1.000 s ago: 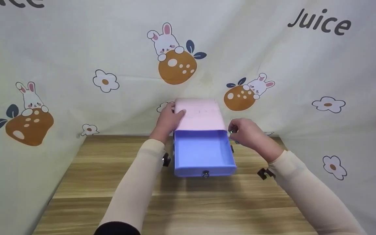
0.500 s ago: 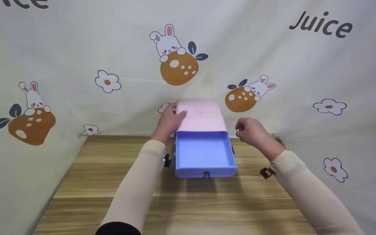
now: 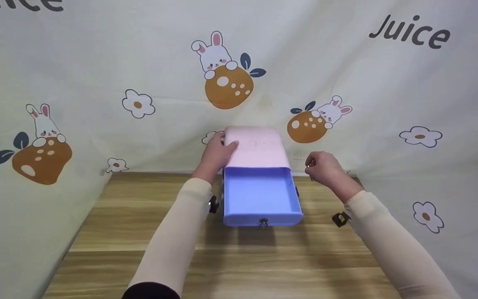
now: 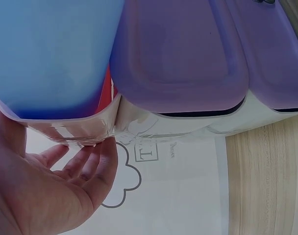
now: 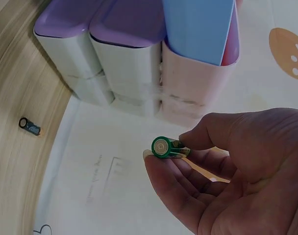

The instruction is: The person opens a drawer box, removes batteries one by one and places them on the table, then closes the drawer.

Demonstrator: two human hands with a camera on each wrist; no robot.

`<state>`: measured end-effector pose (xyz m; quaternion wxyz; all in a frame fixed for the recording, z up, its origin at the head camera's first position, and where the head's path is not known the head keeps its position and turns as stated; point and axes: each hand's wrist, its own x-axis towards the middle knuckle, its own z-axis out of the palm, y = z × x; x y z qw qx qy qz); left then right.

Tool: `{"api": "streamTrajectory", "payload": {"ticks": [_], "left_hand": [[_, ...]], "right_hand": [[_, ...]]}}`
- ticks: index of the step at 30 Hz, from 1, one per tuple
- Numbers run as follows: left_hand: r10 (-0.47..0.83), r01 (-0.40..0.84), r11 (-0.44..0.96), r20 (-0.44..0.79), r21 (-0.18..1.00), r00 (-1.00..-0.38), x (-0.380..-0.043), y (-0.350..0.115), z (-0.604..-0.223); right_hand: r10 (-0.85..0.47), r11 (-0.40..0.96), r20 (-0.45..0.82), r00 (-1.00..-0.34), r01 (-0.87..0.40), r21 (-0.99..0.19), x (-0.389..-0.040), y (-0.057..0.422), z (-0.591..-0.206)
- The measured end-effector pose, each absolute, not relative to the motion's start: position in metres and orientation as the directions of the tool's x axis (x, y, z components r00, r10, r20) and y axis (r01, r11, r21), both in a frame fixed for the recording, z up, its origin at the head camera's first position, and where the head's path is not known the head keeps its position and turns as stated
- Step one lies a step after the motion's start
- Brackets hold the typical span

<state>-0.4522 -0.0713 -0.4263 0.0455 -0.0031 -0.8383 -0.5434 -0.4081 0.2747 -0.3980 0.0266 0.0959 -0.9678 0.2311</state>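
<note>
Since the earlier head frames, the right hand (image 3: 324,168) had moved away from the side of the pink casing (image 3: 255,145), toward the right of the picture, while the left hand (image 3: 216,153) had stayed at the casing. We saw the right hand, right of centre in the head view, narrowed to a pinch on a small green battery (image 5: 171,148), which sat near the middle of the right wrist view, its round end ringed in green. We found the left hand gripping the casing, its thumb on top and fingers down the side. At centre, the blue drawer (image 3: 243,220) stood pulled out toward the bottom of the frame, a ring pull (image 3: 263,223) on its front. In the right wrist view we noticed a dark battery (image 5: 30,126) lying at left on the wooden table (image 3: 139,224), and purple drawers (image 5: 132,22) at the top.
</note>
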Motion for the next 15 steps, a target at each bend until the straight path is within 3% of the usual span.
{"api": "streamTrajectory", "payload": {"ticks": [7, 15], "left_hand": [[-0.051, 0.064, 0.439, 0.096, 0.896, -0.994, -0.452, -0.072, -0.427], [-0.052, 0.049, 0.434, 0.080, 0.900, -0.995, -0.453, -0.071, -0.427]], "right_hand": [[-0.199, 0.865, 0.164, -0.966, -0.252, -0.433, -0.413, 0.279, -0.408], [-0.168, 0.851, 0.167, -0.972, -0.229, -0.473, -0.421, 0.281, -0.419]]}}
